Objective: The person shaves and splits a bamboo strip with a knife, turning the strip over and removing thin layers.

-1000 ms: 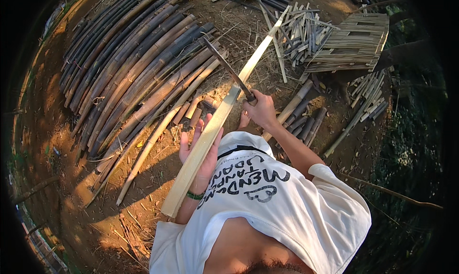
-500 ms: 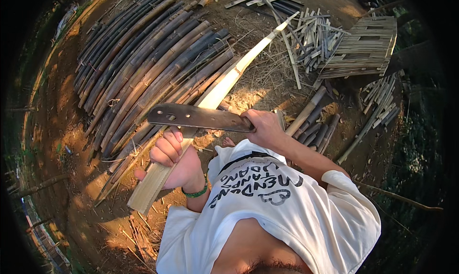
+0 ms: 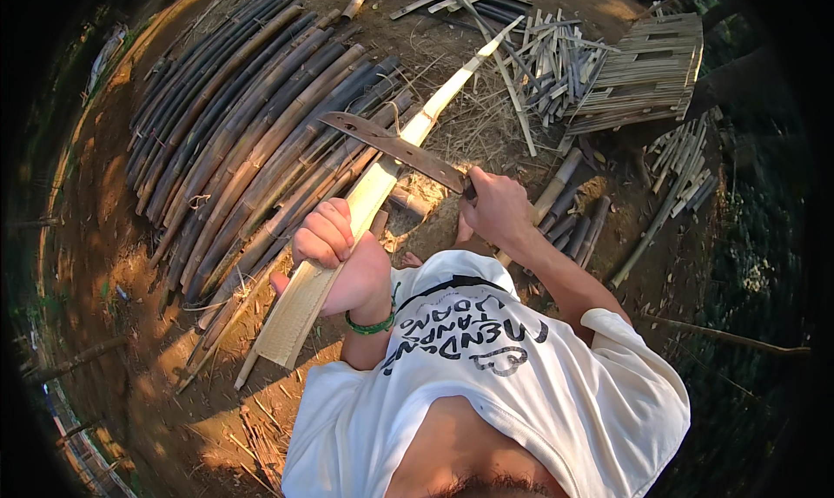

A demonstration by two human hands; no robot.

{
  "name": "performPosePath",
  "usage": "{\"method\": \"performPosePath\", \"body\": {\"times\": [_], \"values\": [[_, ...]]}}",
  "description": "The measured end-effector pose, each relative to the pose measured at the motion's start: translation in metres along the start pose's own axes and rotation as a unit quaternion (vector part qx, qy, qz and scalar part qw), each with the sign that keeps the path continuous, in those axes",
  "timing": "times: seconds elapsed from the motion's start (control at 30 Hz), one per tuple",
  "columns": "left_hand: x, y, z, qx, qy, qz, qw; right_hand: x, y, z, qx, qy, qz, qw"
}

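A long split bamboo strip (image 3: 369,197), pale on its upper face, slants from near my body up toward the far right. My left hand (image 3: 334,259) is wrapped round its near part, thumb and fingers closed on it. My right hand (image 3: 501,209) grips the handle of a machete (image 3: 408,151), most of the handle hidden by the fingers. The dark, broad blade has holes in it and lies across the strip beyond my left hand, its tip pointing to the far left. Whether the edge bites into the bamboo I cannot tell.
Many dark bamboo poles (image 3: 252,125) are stacked to the left. At the far right are a heap of short slats (image 3: 565,68) and a slatted bamboo panel (image 3: 643,77). Cut pole pieces (image 3: 565,207) lie beside my right forearm, with more thin sticks (image 3: 682,172) farther right.
The machete has moved away from me along the strip, its tip swinging farther off and to the right. My left hand and the strip have shifted slightly right, and the strip's pale face shows more.
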State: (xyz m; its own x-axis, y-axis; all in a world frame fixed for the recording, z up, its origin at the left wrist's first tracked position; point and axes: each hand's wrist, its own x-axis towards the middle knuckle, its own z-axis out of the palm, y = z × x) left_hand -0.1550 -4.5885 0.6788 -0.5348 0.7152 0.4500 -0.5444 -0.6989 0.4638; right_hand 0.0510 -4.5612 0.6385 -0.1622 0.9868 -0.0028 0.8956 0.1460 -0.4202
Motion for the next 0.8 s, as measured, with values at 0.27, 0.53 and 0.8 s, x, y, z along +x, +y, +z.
{"method": "performPosePath", "body": {"times": [0.27,0.53,0.8], "values": [[-0.002,-0.017,0.015,-0.019,-0.027,-0.033,0.999,0.027,0.057,0.033,0.014,0.102,0.014,0.995],[0.016,-0.026,0.019,-0.013,0.011,-0.024,1.000,0.033,0.086,0.043,-0.002,0.108,-0.007,0.994],[0.004,-0.023,0.025,-0.014,0.019,-0.022,0.999,0.035,0.092,0.030,-0.013,0.078,-0.003,0.997]]}}
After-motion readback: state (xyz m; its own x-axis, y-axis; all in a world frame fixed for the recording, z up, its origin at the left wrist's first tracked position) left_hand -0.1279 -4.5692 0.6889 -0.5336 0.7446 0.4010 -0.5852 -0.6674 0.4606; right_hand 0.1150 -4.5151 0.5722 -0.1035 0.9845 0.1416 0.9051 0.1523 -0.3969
